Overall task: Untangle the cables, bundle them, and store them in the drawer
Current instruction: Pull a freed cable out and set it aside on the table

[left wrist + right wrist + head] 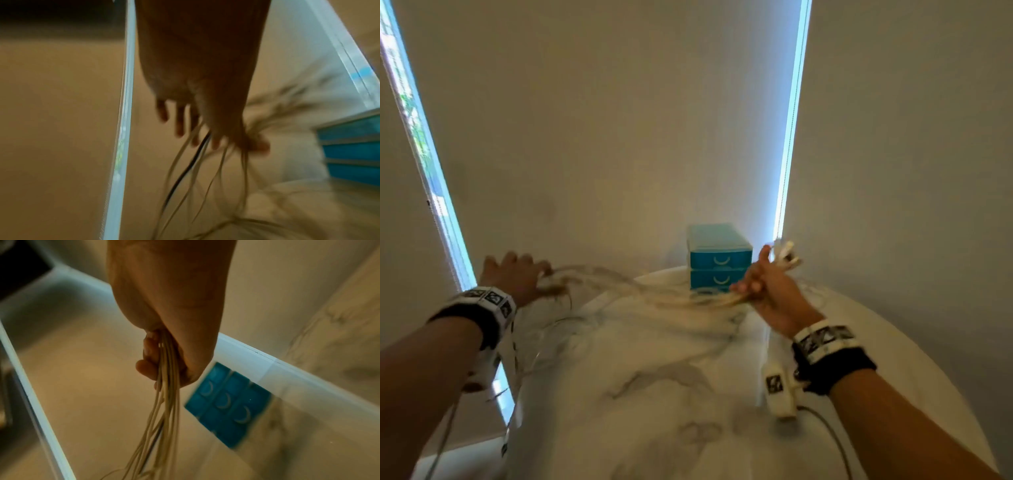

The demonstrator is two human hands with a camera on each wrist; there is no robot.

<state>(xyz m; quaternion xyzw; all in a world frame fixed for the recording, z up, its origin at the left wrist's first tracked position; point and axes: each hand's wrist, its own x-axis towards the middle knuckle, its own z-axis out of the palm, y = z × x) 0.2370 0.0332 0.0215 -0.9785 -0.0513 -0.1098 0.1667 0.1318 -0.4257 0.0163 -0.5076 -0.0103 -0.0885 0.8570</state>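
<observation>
While the right hand (767, 291) clamps its fingers (147, 368) round the cables (654, 291) above the bench (654, 394), the left hand (513, 277) pinches their other end; blue drawers (719, 262) stand at the far edge.

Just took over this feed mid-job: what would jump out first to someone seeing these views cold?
A blurred bunch of pale cables stretched above the marbled table between the two hands: the left hand grips one end at the table's left edge, the right hand holds the other, fingers curled round the strands. Behind them, against the wall, stands a small blue drawer unit, its drawers closed.
</observation>
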